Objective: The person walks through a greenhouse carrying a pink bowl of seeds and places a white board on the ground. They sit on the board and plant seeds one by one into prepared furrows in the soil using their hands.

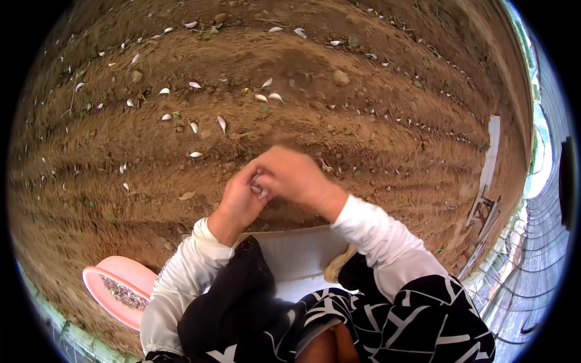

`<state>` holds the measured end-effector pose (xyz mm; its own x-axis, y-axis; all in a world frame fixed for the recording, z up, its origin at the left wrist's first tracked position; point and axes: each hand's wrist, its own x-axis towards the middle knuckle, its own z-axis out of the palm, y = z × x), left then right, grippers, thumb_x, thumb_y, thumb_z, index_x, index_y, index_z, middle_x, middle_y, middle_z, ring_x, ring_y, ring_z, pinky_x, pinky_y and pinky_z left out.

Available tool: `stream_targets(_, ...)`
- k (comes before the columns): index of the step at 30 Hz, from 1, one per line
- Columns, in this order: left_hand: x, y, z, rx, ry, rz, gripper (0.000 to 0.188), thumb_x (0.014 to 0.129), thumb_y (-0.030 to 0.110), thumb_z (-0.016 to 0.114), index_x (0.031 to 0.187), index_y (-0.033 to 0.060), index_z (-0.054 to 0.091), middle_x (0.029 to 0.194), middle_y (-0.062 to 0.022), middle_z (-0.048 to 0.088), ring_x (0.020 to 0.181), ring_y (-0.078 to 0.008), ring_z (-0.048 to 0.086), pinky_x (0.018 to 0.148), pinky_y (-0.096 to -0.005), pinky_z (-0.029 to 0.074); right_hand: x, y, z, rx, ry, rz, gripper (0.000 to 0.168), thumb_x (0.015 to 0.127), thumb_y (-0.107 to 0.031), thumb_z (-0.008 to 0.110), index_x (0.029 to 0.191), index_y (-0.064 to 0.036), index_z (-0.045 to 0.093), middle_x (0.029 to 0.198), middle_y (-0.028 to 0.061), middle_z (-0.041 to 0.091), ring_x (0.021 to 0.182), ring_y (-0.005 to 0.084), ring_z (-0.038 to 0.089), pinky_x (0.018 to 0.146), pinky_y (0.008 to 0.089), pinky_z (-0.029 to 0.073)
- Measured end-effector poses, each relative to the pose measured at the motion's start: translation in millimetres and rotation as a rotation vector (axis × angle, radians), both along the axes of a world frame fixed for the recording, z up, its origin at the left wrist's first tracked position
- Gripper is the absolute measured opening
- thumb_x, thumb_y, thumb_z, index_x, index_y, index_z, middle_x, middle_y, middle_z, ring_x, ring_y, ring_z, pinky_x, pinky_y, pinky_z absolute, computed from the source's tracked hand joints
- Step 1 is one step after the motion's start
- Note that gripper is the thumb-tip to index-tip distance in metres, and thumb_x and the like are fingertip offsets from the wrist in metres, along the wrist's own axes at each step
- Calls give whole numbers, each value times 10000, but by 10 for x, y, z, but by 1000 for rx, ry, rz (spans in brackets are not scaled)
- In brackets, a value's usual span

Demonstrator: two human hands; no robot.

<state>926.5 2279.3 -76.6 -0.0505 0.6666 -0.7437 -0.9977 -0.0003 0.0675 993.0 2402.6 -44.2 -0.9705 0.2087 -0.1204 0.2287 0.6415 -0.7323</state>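
My left hand [240,195] is cupped palm up around several garlic cloves [259,187] just above the furrowed soil. My right hand [295,174], slightly blurred, comes over from the right, its fingers reaching into the left palm; what its fingertips hold is hidden. Beyond both hands, pale garlic cloves lie scattered on the brown soil, among them a white clove [195,154] and a pinkish clove [221,124]. Smaller cloves stand in a row [411,121] along a furrow at the right.
A pink plastic basin [119,272] with many cloves sits at the lower left beside my sleeve. Between my knees is a pale board or panel [295,254]. A white plank [490,154] and a wooden frame [482,211] lie at the right, near netting [535,254].
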Motion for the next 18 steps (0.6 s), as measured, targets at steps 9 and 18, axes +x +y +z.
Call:
stream_targets(9, 254, -261, 88, -47, -52, -86, 326, 884, 295, 314, 948, 41, 508, 842, -66, 569, 733, -175, 558, 644, -317, 477, 270, -131, 31, -241, -125, -195, 138, 724, -177, 539, 795, -58, 540, 752, 114, 546, 731, 280, 534, 639, 349, 429)
stream_targets(18, 312, -333, 113, -77, -11, -106, 326, 880, 258, 351, 1018, -6, 483, 864, -112, 572, 737, -194, 563, 639, -313, 487, 727, 449, -20, -189, -374, -232, 125, 736, -133, 514, 772, -13, 509, 754, 156, 547, 703, 333, 529, 629, 390, 427)
